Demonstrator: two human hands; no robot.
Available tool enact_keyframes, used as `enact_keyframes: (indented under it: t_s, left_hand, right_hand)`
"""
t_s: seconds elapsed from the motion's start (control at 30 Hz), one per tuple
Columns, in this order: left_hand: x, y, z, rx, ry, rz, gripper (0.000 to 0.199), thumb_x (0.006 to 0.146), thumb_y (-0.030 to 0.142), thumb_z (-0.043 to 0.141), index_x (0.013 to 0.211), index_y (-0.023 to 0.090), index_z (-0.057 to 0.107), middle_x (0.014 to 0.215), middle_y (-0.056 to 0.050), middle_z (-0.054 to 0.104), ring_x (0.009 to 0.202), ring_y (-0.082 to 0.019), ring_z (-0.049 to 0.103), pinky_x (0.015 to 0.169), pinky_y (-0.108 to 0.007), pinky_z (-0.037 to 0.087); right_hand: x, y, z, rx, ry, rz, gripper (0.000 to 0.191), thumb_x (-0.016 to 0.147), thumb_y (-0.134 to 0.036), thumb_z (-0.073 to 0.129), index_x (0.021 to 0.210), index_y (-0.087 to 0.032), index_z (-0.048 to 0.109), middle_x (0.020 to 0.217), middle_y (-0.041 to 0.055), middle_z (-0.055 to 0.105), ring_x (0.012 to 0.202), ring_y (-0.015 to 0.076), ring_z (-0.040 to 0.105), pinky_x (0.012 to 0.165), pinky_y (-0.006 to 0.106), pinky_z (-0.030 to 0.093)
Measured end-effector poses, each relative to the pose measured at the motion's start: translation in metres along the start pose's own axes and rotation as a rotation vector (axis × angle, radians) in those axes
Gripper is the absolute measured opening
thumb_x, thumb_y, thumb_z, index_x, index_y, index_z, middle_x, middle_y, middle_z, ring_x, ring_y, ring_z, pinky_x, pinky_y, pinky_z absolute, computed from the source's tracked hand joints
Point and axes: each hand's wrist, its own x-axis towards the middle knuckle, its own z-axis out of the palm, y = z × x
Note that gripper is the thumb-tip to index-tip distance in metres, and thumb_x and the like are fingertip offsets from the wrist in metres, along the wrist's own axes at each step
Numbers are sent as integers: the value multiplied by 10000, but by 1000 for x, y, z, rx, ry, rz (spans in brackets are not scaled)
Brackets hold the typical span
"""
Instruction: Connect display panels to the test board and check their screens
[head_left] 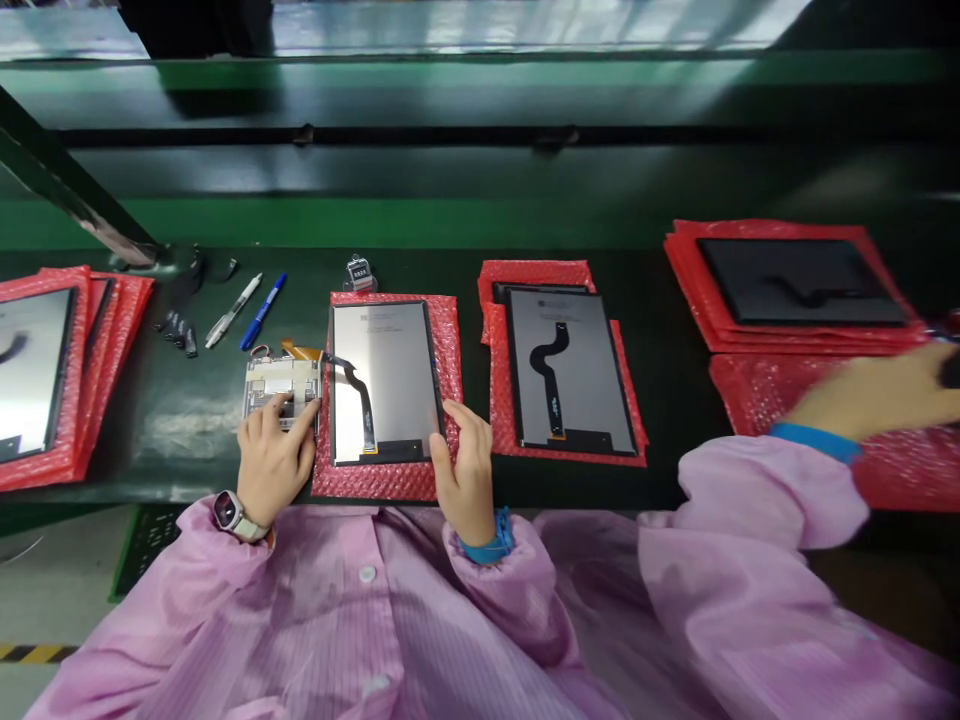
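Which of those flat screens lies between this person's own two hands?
The silver-grey, black-edged rectangular display panel on red plastic bubble wrap. The left hand and right hand flank it; the other panels lie outside them.

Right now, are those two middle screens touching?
Apart. The head view shows red wrap and dark bench between the middle-left screen and middle-right screen.

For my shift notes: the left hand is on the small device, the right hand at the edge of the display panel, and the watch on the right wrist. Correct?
Not quite: the head view shows the watch on the left wrist. The left hand is on the small device, the right hand at the edge of the display panel.
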Motion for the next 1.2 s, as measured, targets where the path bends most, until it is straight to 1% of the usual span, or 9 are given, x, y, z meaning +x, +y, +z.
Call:
enact_keyframes:
  t_s: [0.47, 0.6, 0.67, 0.73, 0.87, 0.97, 1.07, 1.13, 1.2]
  left_hand:
    - [0, -2, -2, -11, -34, 1, 422, 989, 254, 482, 1391, 270, 610, 1374, -143, 578, 1145, -360, 542, 922, -526, 421]
    - [-8, -1, -10, -343, 97, 147, 392, 997, 142, 444, 1355, 251, 564, 1238, -119, 635, 1106, -274, 602, 928, -440, 475]
    - [-12, 6, -15, -484, 96, 215, 396, 996, 108, 446, 1363, 237, 519, 1214, -107, 642, 1114, -242, 609, 947, -395, 490]
    - [-15, 15, -17, -484, 45, 217, 379, 1000, 131, 472, 1374, 194, 484, 1247, -119, 638, 1158, -254, 592, 987, -404, 479]
    - [-17, 25, -16, -422, -10, 199, 334, 1017, 178, 471, 1348, 135, 485, 1301, -144, 632, 1208, -272, 562, 1023, -420, 455]
    - [-18, 22, -15, -434, -48, 194, 305, 1027, 214, 467, 1319, 134, 509, 1321, -143, 630, 1196, -270, 553, 1009, -414, 462]
    - [-16, 17, -18, -418, -73, 198, 339, 1034, 281, 468, 1324, 116, 529, 1240, -154, 657, 1129, -282, 567, 960, -432, 473]
    - [-12, 13, -21, -433, -92, 205, 386, 1038, 346, 465, 1326, 104, 551, 1183, -159, 668, 1104, -289, 583, 948, -444, 475]
    - [-6, 7, -26, -490, -137, 190, 426, 1037, 415, 465, 1312, 114, 587, 1167, -153, 676, 1091, -290, 603, 952, -447, 475]
  right_hand:
    - [0, 0, -1, 17, 16, -22, 337, 1036, -267, 461, 1364, -233, 527, 1277, 110, 636, 1223, 243, 562, 1046, 483, 489]
    - [1, 0, -2, 13, 57, -23, 270, 1018, -254, 490, 1270, -225, 584, 1191, 102, 666, 1154, 239, 595, 1003, 461, 512]
    - [-1, -1, -3, 14, 71, -13, 228, 1015, -247, 490, 1202, -218, 617, 1145, 93, 682, 1117, 229, 607, 986, 445, 522]
    - [-3, -3, -3, -15, 56, 22, 234, 1017, -264, 480, 1184, -205, 633, 1141, 96, 687, 1124, 228, 605, 999, 448, 523]
    - [-6, -9, -4, -23, -29, 161, 392, 996, -348, 504, 1328, -162, 595, 1278, 140, 647, 1268, 254, 544, 1080, 484, 496]
    - [-2, -13, -11, 122, -51, 304, 397, 958, -404, 551, 1259, -164, 647, 1255, 134, 661, 1238, 260, 565, 1090, 496, 489]
    - [6, -25, -26, 286, -49, 406, 352, 961, -415, 563, 1208, -187, 667, 1238, 113, 674, 1203, 251, 603, 1097, 509, 481]
    - [12, -43, -33, 339, -18, 335, 352, 960, -370, 593, 1267, -198, 622, 1296, 110, 647, 1244, 239, 597, 1120, 497, 470]
    - [18, -66, -34, 319, 32, 173, 337, 948, -281, 622, 1276, -212, 584, 1331, 100, 626, 1271, 218, 583, 1120, 462, 478]
